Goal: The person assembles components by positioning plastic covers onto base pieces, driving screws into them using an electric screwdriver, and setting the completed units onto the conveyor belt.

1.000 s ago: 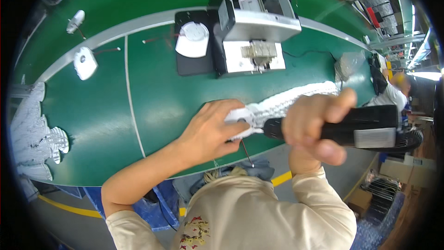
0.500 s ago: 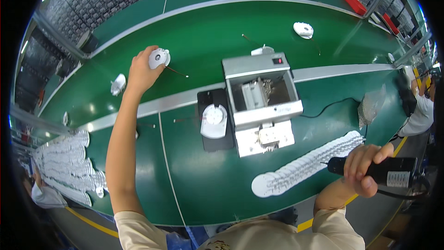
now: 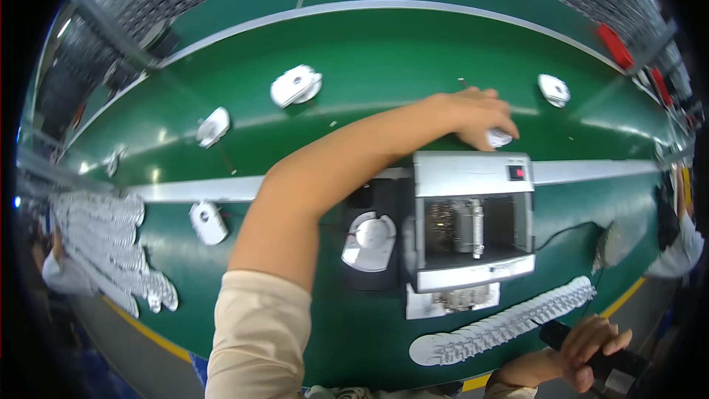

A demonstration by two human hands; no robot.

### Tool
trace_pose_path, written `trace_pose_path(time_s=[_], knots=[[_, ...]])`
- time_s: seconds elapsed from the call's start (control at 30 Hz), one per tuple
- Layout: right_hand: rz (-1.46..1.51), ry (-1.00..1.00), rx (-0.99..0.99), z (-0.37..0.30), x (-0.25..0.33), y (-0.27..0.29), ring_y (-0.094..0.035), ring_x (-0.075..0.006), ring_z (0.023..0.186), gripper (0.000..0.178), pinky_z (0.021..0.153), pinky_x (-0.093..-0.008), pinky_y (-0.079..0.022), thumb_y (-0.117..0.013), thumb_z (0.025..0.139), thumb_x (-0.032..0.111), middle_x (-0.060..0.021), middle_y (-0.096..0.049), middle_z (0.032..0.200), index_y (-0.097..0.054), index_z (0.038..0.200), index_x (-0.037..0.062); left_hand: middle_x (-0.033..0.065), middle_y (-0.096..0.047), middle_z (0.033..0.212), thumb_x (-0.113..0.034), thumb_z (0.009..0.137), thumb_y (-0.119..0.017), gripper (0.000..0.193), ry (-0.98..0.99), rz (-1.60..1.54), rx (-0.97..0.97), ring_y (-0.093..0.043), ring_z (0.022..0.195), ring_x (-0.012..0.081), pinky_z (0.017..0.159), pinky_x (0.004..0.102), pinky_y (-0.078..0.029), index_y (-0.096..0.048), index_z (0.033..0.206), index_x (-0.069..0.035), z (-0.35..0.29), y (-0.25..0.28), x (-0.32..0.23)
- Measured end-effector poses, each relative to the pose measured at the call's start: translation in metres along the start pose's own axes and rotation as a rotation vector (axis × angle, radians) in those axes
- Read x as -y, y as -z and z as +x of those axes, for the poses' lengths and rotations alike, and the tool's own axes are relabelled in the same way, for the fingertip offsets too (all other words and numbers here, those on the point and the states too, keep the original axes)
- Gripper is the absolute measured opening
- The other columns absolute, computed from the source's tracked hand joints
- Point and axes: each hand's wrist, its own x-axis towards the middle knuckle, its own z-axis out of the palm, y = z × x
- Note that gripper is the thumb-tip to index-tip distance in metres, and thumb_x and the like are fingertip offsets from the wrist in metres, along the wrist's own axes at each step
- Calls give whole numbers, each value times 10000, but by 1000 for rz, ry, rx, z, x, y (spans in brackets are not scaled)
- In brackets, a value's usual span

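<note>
My left hand reaches across to the far side of the silver screw feeder. Its fingers are closed around a white round plastic part, mostly covered by the hand. At the lower right my right hand grips a black electric screwdriver, its tip pointing left near a long overlapping row of white discs. Left of the feeder, another white part lies on a black fixture.
White parts are spread along the far green bench, with one on the near side. Rows of stacked white pieces cover the left end. A clear bag and black cable sit right of the feeder.
My left hand has let go of the white part at the far left and swung right to another behind the feeder. The right hand with the screwdriver appears lower in view, which has shifted.
</note>
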Motion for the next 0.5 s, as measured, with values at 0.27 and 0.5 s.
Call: trace_pose_path(time_s=[0.27, 0.5], knots=[[128, -105, 232, 7, 8, -2, -436, -140, 469, 377, 407, -259, -381, -624, 737, 61, -62, -494, 655, -469, 1080, 40, 101, -604, 1090, -249, 680, -653, 426, 402, 270, -603, -563, 1021, 296, 868, 397, -473, -610, 1094, -162, -141, 40, 44], [107, -53, 74, -5, 4, 7, -390, -67, 393, 413, 352, -158, -355, -697, 687, 154, 6, -456, 569, -424, 982, 62, 174, -612, 1082, -349, 678, -694, 473, 1277, 176, -397, -573, 1023, 330, 890, 371, -459, -636, 1092, -130, -360, 30, 52]])
